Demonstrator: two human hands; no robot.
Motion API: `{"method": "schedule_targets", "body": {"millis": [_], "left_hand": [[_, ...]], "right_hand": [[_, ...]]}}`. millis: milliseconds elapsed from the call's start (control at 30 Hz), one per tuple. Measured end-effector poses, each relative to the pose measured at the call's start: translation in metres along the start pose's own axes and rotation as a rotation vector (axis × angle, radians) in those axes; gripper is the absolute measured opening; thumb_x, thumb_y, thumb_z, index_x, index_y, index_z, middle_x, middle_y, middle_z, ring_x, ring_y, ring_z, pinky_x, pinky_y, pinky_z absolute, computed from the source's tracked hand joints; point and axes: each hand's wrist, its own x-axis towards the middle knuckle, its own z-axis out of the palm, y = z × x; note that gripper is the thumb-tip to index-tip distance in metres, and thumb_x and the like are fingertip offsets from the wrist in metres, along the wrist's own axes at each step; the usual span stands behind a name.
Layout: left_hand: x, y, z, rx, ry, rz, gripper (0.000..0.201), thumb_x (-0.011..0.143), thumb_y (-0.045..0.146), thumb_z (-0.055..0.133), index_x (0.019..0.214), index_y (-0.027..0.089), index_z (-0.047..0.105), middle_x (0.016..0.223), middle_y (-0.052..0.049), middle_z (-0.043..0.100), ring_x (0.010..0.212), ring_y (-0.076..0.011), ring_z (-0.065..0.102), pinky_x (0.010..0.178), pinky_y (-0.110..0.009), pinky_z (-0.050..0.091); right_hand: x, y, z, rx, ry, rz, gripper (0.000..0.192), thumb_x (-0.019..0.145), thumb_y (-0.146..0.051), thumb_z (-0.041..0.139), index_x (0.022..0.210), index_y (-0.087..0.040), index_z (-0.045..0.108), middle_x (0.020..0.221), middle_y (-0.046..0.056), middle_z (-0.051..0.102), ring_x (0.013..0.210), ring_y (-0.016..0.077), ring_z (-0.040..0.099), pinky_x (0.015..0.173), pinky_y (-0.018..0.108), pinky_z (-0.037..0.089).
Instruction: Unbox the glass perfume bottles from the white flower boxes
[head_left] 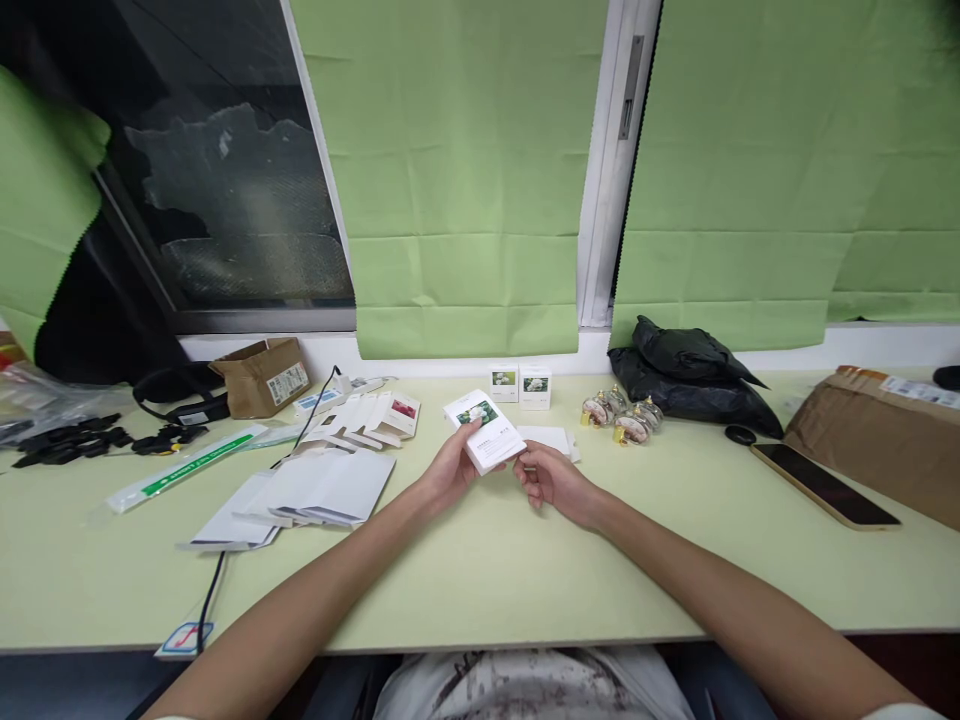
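Observation:
Between my hands is a white cardboard box (491,440) with a white-flower picture, tilted above the table. My left hand (450,468) is closed around its left side, thumb on the front face. At its lower right corner, my right hand (553,482) pinches the edge, its other fingers curled under. Just behind lies a flat white carton (551,438), partly hidden by the held box and my right hand. Two small white boxes (535,388) with flower pictures stand farther back. Several clear glass bottles (636,422) with gold caps lie to the right.
Flattened white cartons (330,483) are piled at left, near a green-white strip (184,470) and an open brown box (262,378). Right of the bottles are black plastic bags (686,370), a phone (825,486) and a brown parcel (874,430). Green curtains (465,180) hang behind the table.

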Motion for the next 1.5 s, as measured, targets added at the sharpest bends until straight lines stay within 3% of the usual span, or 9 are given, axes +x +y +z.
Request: {"method": "schedule_targets", "body": {"millis": [167,300,400,700,800,900,1133,1367,1500], "left_hand": [[0.002,-0.005,0.001,0.129,0.008,0.052,0.049,0.094,0.053,0.067,0.123,0.014,0.069,0.121,-0.015,0.074,0.103,-0.0254,0.072,0.075,-0.029,0.057],[0.004,-0.006,0.000,0.153,0.037,0.019,0.053,0.092,0.060,0.065,0.113,0.013,0.072,0.097,-0.011,0.077,0.069,-0.0160,0.066,0.048,-0.022,0.042],[0.005,-0.005,-0.002,0.125,0.011,-0.017,0.053,0.092,0.063,0.063,0.110,0.014,0.072,0.088,-0.009,0.076,0.055,-0.0126,0.059,0.041,-0.022,0.035],[0.004,-0.003,-0.005,0.113,0.075,-0.062,0.062,0.090,0.069,0.061,0.119,0.015,0.072,0.113,-0.015,0.077,0.079,-0.0214,0.073,0.057,-0.026,0.052],[0.003,-0.005,-0.003,0.225,0.082,0.022,0.063,0.087,0.069,0.065,0.114,0.012,0.073,0.101,-0.015,0.078,0.071,-0.0200,0.070,0.051,-0.024,0.046],[0.000,-0.005,0.000,0.318,0.084,0.093,0.061,0.085,0.068,0.069,0.108,0.011,0.073,0.090,-0.013,0.077,0.065,-0.0182,0.066,0.048,-0.024,0.043],[-0.004,-0.005,0.001,0.436,0.122,0.163,0.057,0.085,0.068,0.070,0.099,0.013,0.070,0.081,-0.010,0.074,0.063,-0.0190,0.065,0.045,-0.024,0.044],[-0.005,-0.009,0.003,0.441,0.153,0.211,0.053,0.084,0.066,0.071,0.101,0.015,0.072,0.084,-0.009,0.076,0.063,-0.0194,0.066,0.048,-0.026,0.046],[-0.005,-0.009,0.004,0.442,0.197,0.248,0.053,0.083,0.065,0.073,0.102,0.015,0.072,0.083,-0.009,0.076,0.061,-0.0188,0.065,0.046,-0.026,0.043]], "right_hand": [[0.002,0.003,-0.001,-0.087,0.040,-0.027,0.040,0.090,-0.058,0.069,0.104,-0.021,0.061,0.081,-0.002,0.059,0.053,0.0099,0.049,0.043,0.025,0.049],[0.002,0.004,-0.001,-0.120,0.034,-0.092,0.043,0.087,-0.060,0.073,0.098,-0.020,0.059,0.082,-0.002,0.059,0.053,0.0081,0.050,0.045,0.024,0.050],[0.001,0.002,0.000,-0.114,0.006,-0.109,0.042,0.088,-0.059,0.073,0.098,-0.020,0.059,0.085,-0.002,0.060,0.054,0.0077,0.051,0.047,0.024,0.051],[0.002,0.002,-0.001,-0.109,0.024,-0.050,0.030,0.084,-0.043,0.075,0.096,-0.020,0.060,0.080,-0.001,0.063,0.057,0.0114,0.057,0.049,0.026,0.055],[0.003,0.003,-0.002,-0.123,0.051,-0.029,0.029,0.086,-0.042,0.070,0.103,-0.020,0.062,0.073,-0.001,0.060,0.057,0.0134,0.058,0.048,0.028,0.057],[0.004,0.004,-0.002,-0.173,0.098,-0.033,0.037,0.088,-0.048,0.068,0.112,-0.020,0.063,0.083,0.002,0.064,0.057,0.0137,0.059,0.047,0.031,0.059],[0.004,0.010,0.002,-0.426,0.153,-0.171,0.047,0.086,-0.054,0.074,0.117,-0.023,0.061,0.092,0.002,0.064,0.055,0.0107,0.055,0.042,0.027,0.055],[-0.003,0.007,0.009,-0.516,0.127,-0.191,0.059,0.081,-0.045,0.081,0.132,-0.025,0.057,0.114,0.008,0.070,0.082,0.0208,0.064,0.046,0.023,0.048],[-0.003,0.009,0.011,-0.498,0.142,-0.220,0.052,0.085,-0.048,0.077,0.129,-0.025,0.061,0.097,0.004,0.069,0.069,0.0166,0.060,0.047,0.024,0.047]]}}
